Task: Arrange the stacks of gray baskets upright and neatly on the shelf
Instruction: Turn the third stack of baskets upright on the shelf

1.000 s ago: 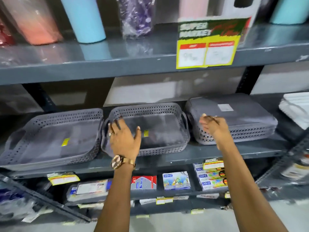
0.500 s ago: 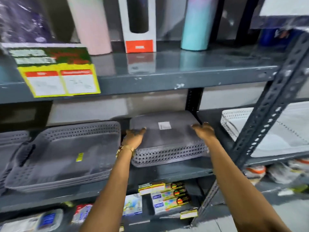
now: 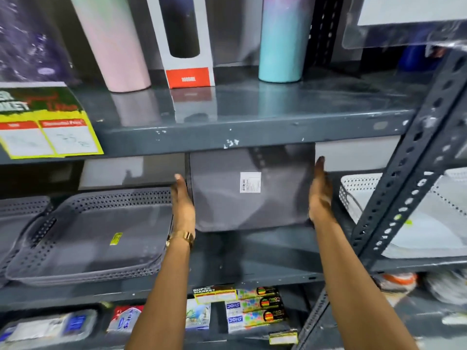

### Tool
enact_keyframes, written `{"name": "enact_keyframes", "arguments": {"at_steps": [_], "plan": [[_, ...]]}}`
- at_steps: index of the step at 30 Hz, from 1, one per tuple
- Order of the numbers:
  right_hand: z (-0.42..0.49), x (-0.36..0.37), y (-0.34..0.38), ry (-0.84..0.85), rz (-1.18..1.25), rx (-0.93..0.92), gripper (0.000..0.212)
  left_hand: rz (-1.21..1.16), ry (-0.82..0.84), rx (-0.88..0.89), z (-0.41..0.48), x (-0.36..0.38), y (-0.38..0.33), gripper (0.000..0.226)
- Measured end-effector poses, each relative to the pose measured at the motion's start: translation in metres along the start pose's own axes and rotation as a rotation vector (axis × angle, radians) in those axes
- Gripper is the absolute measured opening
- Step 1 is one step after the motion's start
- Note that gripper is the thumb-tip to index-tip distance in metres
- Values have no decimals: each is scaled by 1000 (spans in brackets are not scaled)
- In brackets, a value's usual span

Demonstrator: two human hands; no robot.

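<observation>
A stack of gray baskets (image 3: 227,198) stands tipped up on the middle shelf (image 3: 252,256), its flat bottom with a white barcode label facing me. My left hand (image 3: 182,200) presses flat against its left side and my right hand (image 3: 320,195) against its right side, so the stack is clamped between both palms. The top of the stack is hidden behind the upper shelf's front edge. Another stack of gray baskets (image 3: 88,238) lies open side up to the left, with a yellow sticker inside. A third gray stack (image 3: 15,210) shows at the far left edge.
White perforated baskets (image 3: 404,213) sit to the right behind a slanted perforated steel post (image 3: 409,170). The upper shelf (image 3: 252,127) carries tumblers, a boxed bottle and a yellow price tag (image 3: 48,127). Packaged goods fill the lower shelf (image 3: 247,309).
The right stack lay upside down flat on the shelf; now it is tipped up on its edge with both hands on its sides. The camera moved closer.
</observation>
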State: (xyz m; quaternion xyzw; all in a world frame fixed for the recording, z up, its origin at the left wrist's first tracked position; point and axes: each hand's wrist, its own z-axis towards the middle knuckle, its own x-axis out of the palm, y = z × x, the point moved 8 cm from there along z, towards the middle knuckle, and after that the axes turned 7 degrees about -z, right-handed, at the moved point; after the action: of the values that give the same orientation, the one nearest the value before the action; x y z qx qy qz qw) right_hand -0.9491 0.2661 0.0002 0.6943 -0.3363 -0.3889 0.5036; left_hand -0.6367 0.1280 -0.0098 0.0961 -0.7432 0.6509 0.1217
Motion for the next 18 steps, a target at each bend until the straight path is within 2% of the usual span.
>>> {"name": "enact_keyframes", "arguments": {"at_steps": [1, 3, 5, 8, 10, 12, 15, 18], "plan": [[1, -2, 0, 0, 107, 37, 84, -36, -26, 7, 4, -1, -8, 93], [2, -4, -2, 42, 202, 80, 113, -59, -92, 18, 7, -8, -20, 69], [-2, -8, -7, 73, 215, 121, 121, -44, -63, 10, 4, -13, -21, 71], [-17, -8, -22, 128, 141, 200, 101, 43, 4, -64, -6, -24, -5, 86], [-23, -8, -39, 168, 84, 250, 88, 156, -25, -134, -6, -36, 11, 83], [-21, -8, -54, 178, -13, 281, 68, 318, -73, -171, -8, -48, 20, 68], [-22, -19, -63, 124, -247, 224, 38, 446, -61, -167, -23, -45, 17, 39], [-25, -24, -69, 118, -423, 121, 42, 634, -44, -106, -26, -44, 14, 17]]}}
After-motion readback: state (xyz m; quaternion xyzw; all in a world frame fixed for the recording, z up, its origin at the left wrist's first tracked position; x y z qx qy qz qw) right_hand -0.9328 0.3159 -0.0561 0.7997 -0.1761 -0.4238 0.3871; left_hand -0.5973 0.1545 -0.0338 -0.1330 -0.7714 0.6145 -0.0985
